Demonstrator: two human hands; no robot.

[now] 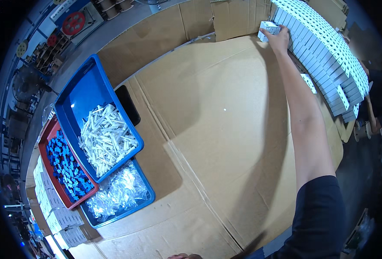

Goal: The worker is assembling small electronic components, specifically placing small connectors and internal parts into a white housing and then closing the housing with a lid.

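At the far right of the cardboard-covered table, my right hand (279, 39) grips a small white block (269, 31) with dark openings on its top, thumb and fingers on opposite sides. The block may be several thin pieces held together; I cannot tell. Right beside the hand rises a long, many-layered stack of similar white pieces (316, 39) with dark holes. One loose white piece (308, 83) lies by the stack's near side, next to my forearm. Of my left hand (184, 256) only a sliver shows at the bottom edge, its fingers mostly hidden.
On the left, a blue tray (72, 93) holds white sticks, overlapping a red tray (48, 129) of small blue parts and another blue tray (150, 192) of clear plastic bags. A black phone (127, 105) lies beside them. White boxes (64, 219) stand left; cardboard walls (143, 39) edge the table.
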